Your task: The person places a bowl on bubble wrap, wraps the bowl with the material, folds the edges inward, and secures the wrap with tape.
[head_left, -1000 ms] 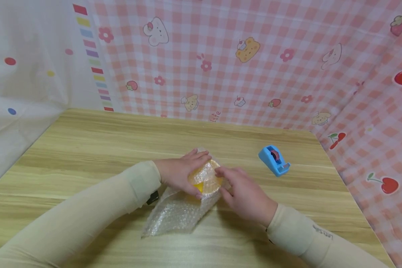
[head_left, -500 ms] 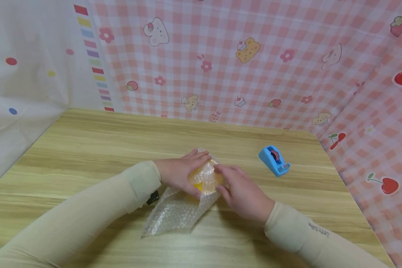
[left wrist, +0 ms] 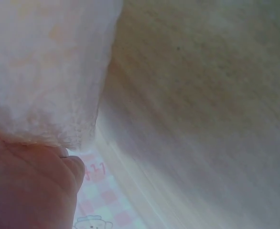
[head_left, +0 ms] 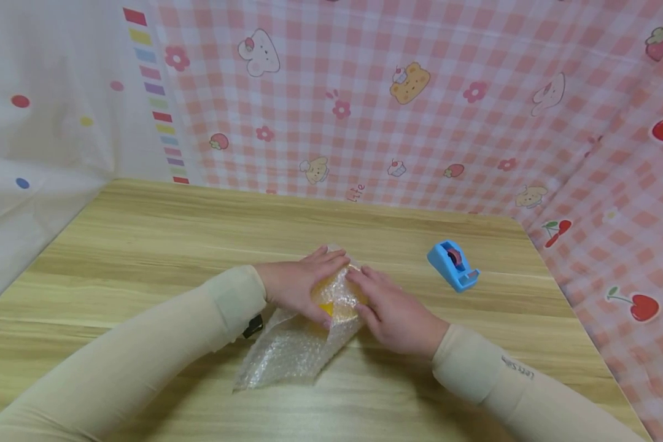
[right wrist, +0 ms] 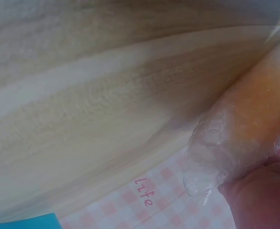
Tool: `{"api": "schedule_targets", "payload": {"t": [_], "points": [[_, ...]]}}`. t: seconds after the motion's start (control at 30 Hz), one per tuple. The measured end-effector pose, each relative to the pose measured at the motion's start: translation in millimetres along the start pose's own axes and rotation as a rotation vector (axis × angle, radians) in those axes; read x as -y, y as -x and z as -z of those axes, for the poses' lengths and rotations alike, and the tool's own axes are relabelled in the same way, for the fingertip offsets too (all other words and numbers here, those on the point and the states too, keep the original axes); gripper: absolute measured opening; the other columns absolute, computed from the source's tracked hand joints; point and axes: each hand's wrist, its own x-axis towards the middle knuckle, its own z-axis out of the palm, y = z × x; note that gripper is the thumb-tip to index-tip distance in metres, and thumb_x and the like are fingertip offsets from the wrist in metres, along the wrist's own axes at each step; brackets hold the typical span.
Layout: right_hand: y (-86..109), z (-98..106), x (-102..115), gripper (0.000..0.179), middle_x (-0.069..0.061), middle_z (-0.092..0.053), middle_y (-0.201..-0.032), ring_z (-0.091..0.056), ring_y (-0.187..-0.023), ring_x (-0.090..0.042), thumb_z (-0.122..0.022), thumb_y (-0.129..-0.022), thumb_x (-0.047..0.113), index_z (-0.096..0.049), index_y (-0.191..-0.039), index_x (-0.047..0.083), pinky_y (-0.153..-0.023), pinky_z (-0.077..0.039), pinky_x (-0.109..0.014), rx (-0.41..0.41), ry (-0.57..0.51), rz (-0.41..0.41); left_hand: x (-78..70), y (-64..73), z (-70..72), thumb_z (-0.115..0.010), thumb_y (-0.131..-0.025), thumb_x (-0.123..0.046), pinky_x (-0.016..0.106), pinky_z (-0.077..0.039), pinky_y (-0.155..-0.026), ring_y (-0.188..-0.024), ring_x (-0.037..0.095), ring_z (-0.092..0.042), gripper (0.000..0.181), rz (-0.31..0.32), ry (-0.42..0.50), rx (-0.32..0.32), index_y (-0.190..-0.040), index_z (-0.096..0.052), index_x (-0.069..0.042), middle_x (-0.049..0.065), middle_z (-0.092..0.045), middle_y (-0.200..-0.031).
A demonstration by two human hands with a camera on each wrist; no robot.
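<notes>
A rounded yellow-orange object (head_left: 326, 308) lies wrapped in clear bubble wrap (head_left: 293, 353) near the middle of the table, with a loose tail of wrap toward me. Its kind is hidden by the wrap. My left hand (head_left: 298, 285) rests on its left side, fingers stretched toward the far edge and thumb on the near side. From the right, my right hand (head_left: 395, 313) lays its fingers on the wrapped top. The right wrist view shows the orange bulk (right wrist: 264, 100) through the wrap, fingers at its edge. In the left wrist view, bubble wrap (left wrist: 44, 71) covers the upper left.
A blue tape dispenser (head_left: 453, 265) with a reddish roll stands to the right, beyond my right hand. The wooden table (head_left: 171, 227) meets a pink checked cloth (head_left: 353, 141) at the back and right. White dotted cloth (head_left: 50, 123) hangs at left.
My right hand has shifted slightly left and inward over the wrap, its fingers now flatter on top instead of gathered at the right edge. The left hand has stayed in place.
</notes>
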Motion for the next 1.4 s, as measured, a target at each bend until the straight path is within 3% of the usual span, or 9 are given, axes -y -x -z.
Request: {"api": "schedule_targets", "payload": {"t": [0.37,0.57,0.83,1.07,1.23,1.4], "points": [[-1.3,-1.7,-1.0,0.055,-0.024,-0.031,-0.170,-0.021,-0.160,-0.047,-0.050,-0.110,0.015,-0.036,-0.162,0.001,-0.130,-0.017,-0.063,0.046,0.033,0.106,0.5,1.1,1.1,-0.084,-0.083,-0.054,0.058,-0.011,-0.132,-0.164,0.038,0.008,0.123,0.006,0.016,0.003,-0.171,-0.010,-0.013,0.007,0.000,-0.179],[-4.8,-2.3,-0.2,0.052,-0.020,-0.033,-0.170,-0.020,-0.161,-0.045,-0.048,-0.111,0.016,-0.040,-0.160,0.002,-0.131,-0.013,-0.064,0.057,0.043,0.102,0.6,1.1,1.3,-0.085,-0.082,-0.052,0.059,-0.011,-0.132,-0.164,0.038,0.009,0.122,0.004,0.035,0.003,-0.171,-0.011,-0.014,0.007,-0.001,-0.179],[-12.9,-7.0,3.8,0.046,-0.015,-0.046,-0.164,-0.034,-0.158,-0.037,-0.054,-0.108,0.013,-0.050,-0.153,0.005,-0.130,-0.023,-0.056,-0.035,-0.027,-0.011,0.9,1.3,0.9,-0.086,-0.083,-0.052,0.059,-0.010,-0.132,-0.164,0.035,0.011,0.123,0.009,0.049,0.009,-0.171,-0.009,-0.015,0.005,0.001,-0.179],[-19.9,-10.8,10.6,0.063,-0.022,-0.044,-0.163,-0.044,-0.151,-0.037,-0.063,-0.105,0.015,-0.034,-0.158,0.000,-0.123,-0.038,-0.055,-0.125,-0.088,-0.126,1.0,1.7,0.2,-0.085,-0.082,-0.052,0.060,-0.013,-0.131,-0.165,0.033,0.010,0.124,0.023,0.046,0.000,-0.171,-0.006,-0.018,0.002,0.002,-0.180],[-28.7,-12.0,10.2,0.075,-0.031,-0.029,-0.168,-0.033,-0.156,-0.044,-0.061,-0.106,0.019,-0.019,-0.163,-0.006,-0.126,-0.031,-0.057,-0.125,-0.093,-0.210,1.8,0.8,-0.3,-0.085,-0.082,-0.052,0.058,-0.011,-0.132,-0.164,0.036,0.009,0.124,0.005,0.028,-0.011,-0.171,-0.008,-0.015,0.004,0.000,-0.180],[-38.8,-11.3,9.3,0.071,-0.030,-0.022,-0.171,-0.017,-0.160,-0.049,-0.050,-0.110,0.026,-0.019,-0.164,-0.008,-0.131,-0.016,-0.060,-0.038,-0.016,-0.258,2.1,0.7,-0.7,-0.085,-0.082,-0.052,0.056,-0.010,-0.133,-0.164,0.036,0.009,0.125,0.008,0.027,-0.009,-0.171,-0.006,-0.014,0.005,0.000,-0.179]]}}
